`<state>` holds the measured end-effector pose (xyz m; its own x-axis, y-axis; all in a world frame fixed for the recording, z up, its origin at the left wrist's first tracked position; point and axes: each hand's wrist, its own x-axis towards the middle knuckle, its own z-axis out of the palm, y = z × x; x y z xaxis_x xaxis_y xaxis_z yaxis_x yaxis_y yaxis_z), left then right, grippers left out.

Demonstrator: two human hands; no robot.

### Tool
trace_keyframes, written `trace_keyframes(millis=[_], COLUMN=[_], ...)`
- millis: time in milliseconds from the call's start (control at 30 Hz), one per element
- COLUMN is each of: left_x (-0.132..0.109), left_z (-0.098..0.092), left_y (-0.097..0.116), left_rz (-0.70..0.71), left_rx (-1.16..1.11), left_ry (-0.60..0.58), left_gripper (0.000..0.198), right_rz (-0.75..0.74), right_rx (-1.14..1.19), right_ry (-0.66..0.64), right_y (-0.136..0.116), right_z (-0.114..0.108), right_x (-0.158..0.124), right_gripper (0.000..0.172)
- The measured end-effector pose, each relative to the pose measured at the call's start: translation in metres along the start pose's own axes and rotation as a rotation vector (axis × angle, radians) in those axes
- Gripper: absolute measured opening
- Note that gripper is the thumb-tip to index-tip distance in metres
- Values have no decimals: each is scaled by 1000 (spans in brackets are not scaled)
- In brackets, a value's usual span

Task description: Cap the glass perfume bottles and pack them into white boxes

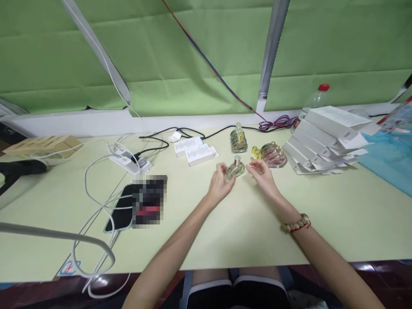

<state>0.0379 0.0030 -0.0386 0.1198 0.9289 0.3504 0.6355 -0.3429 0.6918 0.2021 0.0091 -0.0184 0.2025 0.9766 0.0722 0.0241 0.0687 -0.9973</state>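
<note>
My left hand is closed around the side of a small clear perfume bottle with a silver neck, which sits on the pale green table. My right hand hovers just right of that bottle, fingers loosely curled with nothing in them, close to a small yellow cap. Two more round glass bottles stand behind: a pinkish one and a greenish one.
A stack of white cartons lies at the right, with a red-capped plastic bottle behind it. Two small white boxes, a power strip with cables and a dark phone are at the left. A green backdrop stands behind.
</note>
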Motion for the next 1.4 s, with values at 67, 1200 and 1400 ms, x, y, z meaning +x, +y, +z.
trace_keyframes(millis=[67, 1200, 1400], left_x=[0, 63, 75], left_z=[0, 3, 14], left_y=[-3, -15, -20], left_rz=[-18, -67, 30], left_rx=[60, 137, 204], left_ry=[65, 93, 111], left_gripper=[29, 35, 60], right_rz=[23, 95, 93], right_rx=[25, 170, 166], right_ry=[14, -69, -116], right_y=[1, -11, -9], right_z=[-1, 15, 21], right_x=[1, -8, -12], right_gripper=[42, 22, 18])
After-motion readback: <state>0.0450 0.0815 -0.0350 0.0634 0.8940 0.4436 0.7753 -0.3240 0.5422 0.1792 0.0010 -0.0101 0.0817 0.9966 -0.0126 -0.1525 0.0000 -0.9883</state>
